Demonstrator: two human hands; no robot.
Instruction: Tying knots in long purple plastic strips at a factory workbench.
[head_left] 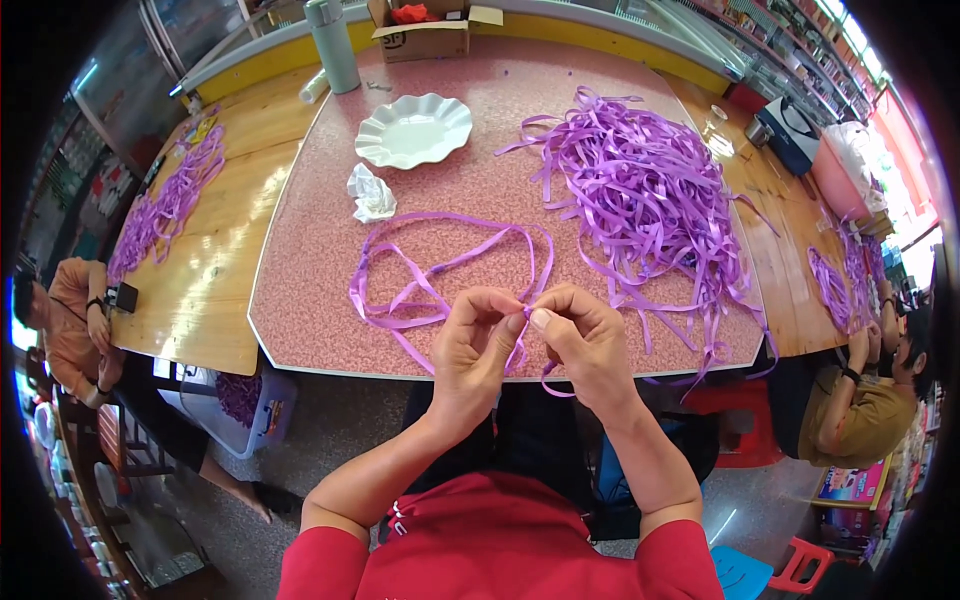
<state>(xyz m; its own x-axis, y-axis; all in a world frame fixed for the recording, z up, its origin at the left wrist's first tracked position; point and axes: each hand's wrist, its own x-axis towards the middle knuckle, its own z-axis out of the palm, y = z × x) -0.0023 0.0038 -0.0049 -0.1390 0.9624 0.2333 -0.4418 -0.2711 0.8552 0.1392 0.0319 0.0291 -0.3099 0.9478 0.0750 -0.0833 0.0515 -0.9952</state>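
Note:
Near the front edge of the pink table, my left hand (472, 345) and my right hand (583, 345) meet, thumbs and forefingers pinching a purple ribbon (452, 217). The pinched spot shows as a small dark purple bit between the fingertips, mostly covered by them. From there the ribbon spreads over the tabletop in loose loops beyond my left hand, and a short end hangs below my right hand. A large tangled heap of purple ribbons (650, 190) lies to the right, some strands trailing over the front edge.
A white scalloped plate (414, 131) and crumpled white tissue (372, 194) lie on the table (310, 290). Behind stand a grey-green flask (334, 48) and a cardboard box (425, 38). People sit at wooden side tables left and right, with more ribbons (165, 215). A plastic bin (235, 410) stands below left.

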